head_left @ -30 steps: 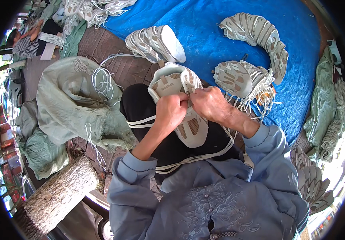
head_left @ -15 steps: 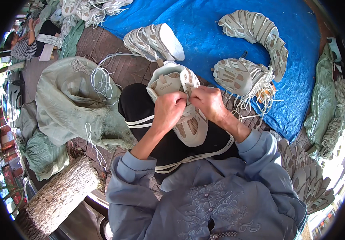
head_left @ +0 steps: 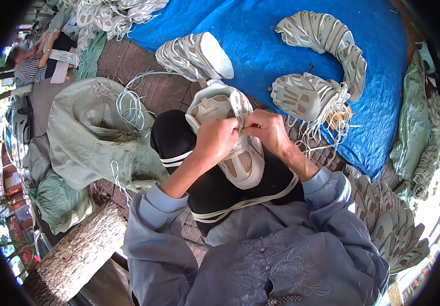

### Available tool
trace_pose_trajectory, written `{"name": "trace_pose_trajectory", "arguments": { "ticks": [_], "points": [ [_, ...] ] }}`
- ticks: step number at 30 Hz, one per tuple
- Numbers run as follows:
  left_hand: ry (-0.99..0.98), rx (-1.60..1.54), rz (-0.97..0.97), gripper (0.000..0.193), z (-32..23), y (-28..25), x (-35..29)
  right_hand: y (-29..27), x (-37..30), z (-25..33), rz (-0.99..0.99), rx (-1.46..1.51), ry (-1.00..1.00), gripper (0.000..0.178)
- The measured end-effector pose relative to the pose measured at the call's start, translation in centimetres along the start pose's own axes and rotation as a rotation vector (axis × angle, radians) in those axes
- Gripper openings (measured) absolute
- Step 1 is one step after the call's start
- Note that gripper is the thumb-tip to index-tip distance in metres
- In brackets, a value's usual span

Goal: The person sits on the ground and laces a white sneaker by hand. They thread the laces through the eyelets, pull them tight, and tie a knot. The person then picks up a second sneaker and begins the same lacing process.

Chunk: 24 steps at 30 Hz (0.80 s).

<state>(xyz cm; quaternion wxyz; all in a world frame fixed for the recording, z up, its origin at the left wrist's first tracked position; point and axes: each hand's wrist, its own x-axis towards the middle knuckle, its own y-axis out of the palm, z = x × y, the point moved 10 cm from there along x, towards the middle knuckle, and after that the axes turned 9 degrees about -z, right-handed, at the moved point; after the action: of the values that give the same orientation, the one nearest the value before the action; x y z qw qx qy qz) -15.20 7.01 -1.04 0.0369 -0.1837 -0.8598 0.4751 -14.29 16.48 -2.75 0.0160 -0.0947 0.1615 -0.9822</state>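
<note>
A beige and white sneaker (head_left: 243,166) with mesh panels rests on my black-covered lap, its toe pointing toward me. My left hand (head_left: 216,138) is closed over its lacing area, fingertips gripping by the eyelet edge. Close beside it on the right, my right hand (head_left: 268,131) makes a pinch at the same edge. Whatever is between those right fingertips is too small to make out. The fingers hide most of the eyelets. White cords (head_left: 245,204) loop across the black cloth on my lap.
Nested rows of sneakers (head_left: 327,33) lie on a blue tarp (head_left: 255,30), with a bundle of laces (head_left: 334,109) nearer me. At left are a pale sack (head_left: 82,148), a coil of white lace (head_left: 131,109) and a log (head_left: 82,247). Another person (head_left: 31,66) sits far left.
My left hand has shifted slightly right and my left forearm has swung a little outward. Both hands stay at the sneaker's lacing edge, and the view has tilted slightly.
</note>
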Motion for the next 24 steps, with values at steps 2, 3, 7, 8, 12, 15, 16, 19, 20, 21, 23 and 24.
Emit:
{"name": "trace_pose_trajectory", "arguments": {
  "ticks": [2,3,7,8,12,15,16,19,20,21,23,24],
  "points": [
    [0.072,0.014,-0.052,0.006,-0.2,-0.4,-0.3,0.4,0.3,1.3,0.050,-0.075,-0.080,0.012],
    [0.112,0.023,-0.076,0.006,-0.2,-0.8,-0.3,0.6,0.5,1.9,0.070,-0.111,-0.119,0.011],
    [0.351,0.291,-0.273,0.016,-1.2,-4.2,-2.8,0.0,0.8,3.9,0.054,-0.061,-0.240,0.012],
    [0.330,0.191,-0.382,0.013,0.0,-6.8,-3.4,-0.3,0.7,4.0,0.039,-0.036,-0.267,0.013],
    [-0.492,-0.741,-0.261,0.013,8.5,-8.0,-6.8,1.3,-0.1,6.3,0.141,0.035,-0.181,0.018],
    [-0.506,-1.315,-0.158,0.013,5.4,-5.2,-8.1,6.5,-0.6,8.8,0.275,-0.023,-0.112,0.016],
    [-0.482,-1.481,-0.125,0.012,4.6,-5.0,-7.9,7.4,-1.1,10.1,0.196,-0.044,-0.310,0.013],
    [-0.368,-1.839,-0.128,0.012,3.6,-5.8,-7.6,8.1,-0.6,10.2,0.292,0.040,-0.348,0.008],
    [-0.395,-1.913,-0.215,0.011,4.4,-5.8,-7.9,8.0,0.2,8.7,0.403,0.167,-0.112,0.010],
    [-0.387,-1.932,-0.272,0.009,5.4,-6.6,-8.0,7.6,0.4,6.5,0.443,0.450,0.326,0.010],
    [-0.235,-2.422,-0.541,0.011,9.0,-10.7,-8.4,3.1,4.7,5.9,0.273,0.584,0.344,0.009],
    [-0.068,-2.318,-0.695,0.014,12.8,-13.5,-9.5,-0.3,7.3,4.9,0.108,0.467,0.202,0.010]
  ]
}}
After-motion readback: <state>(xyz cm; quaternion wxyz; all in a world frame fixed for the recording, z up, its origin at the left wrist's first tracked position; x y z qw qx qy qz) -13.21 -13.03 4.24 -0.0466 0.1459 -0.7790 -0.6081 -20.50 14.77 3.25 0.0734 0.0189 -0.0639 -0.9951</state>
